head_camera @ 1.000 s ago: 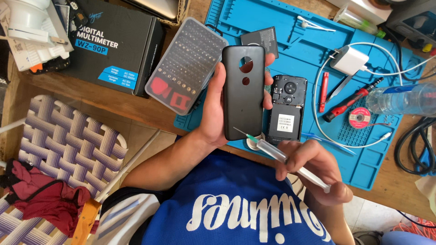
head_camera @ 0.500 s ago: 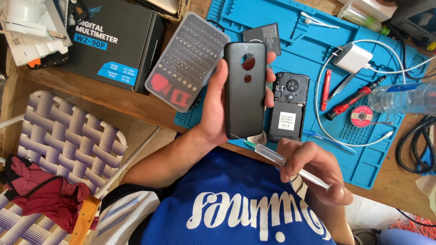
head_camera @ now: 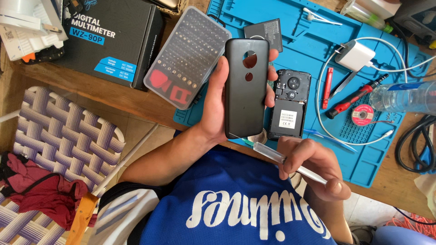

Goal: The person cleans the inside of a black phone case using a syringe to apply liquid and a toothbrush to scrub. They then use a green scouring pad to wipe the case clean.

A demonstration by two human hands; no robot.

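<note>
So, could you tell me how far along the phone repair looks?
Done: the back cover is off, and the opened phone and battery lie on the blue mat. In hand: left hand holds the cover, right hand a syringe at its edge. Left: reassembly.

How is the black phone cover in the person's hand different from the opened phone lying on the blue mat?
The black back cover is held upright off the bench in the left hand; the opened phone lies flat on the blue mat. The back cover shows a plain smooth surface with two cut-out holes; the opened phone shows its camera module and a white label. The back cover looks longer in this view, being nearer the camera. Both are black and rounded-rectangular.
</note>
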